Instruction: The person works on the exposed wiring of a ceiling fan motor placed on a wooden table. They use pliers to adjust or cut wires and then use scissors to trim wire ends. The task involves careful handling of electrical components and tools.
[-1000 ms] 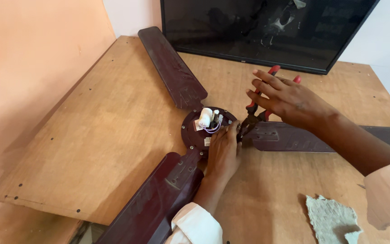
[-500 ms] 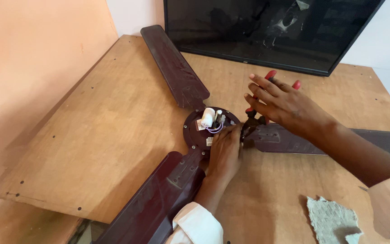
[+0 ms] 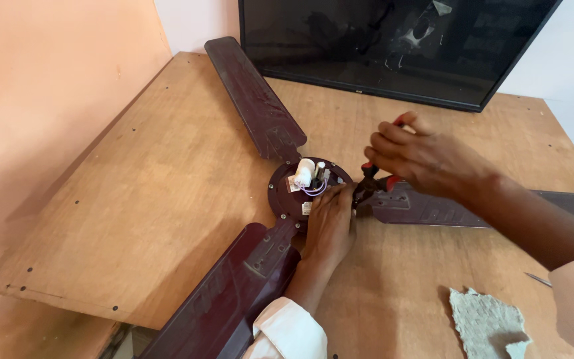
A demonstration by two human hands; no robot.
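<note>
A dark maroon ceiling fan lies on a wooden board, its round hub (image 3: 286, 197) facing up with a white capacitor (image 3: 304, 172) and thin wires on it. Three blades spread out: one to the far left (image 3: 250, 96), one toward me (image 3: 234, 292), one to the right (image 3: 433, 207). My left hand (image 3: 330, 223) rests on the hub's right edge, fingers pressing down. My right hand (image 3: 420, 156) is closed around red-handled pliers (image 3: 371, 178), whose dark jaws point at the joint between hub and right blade.
A flat black screen (image 3: 393, 46) leans against the wall at the back. A crumpled grey-white rag (image 3: 489, 322) lies near the board's front right. An orange wall runs along the left. The board's front edge (image 3: 68, 299) overhangs.
My right hand went from spread fingers above the pliers to closed around their handles. My left hand stayed on the hub. The camera drew a little closer.
</note>
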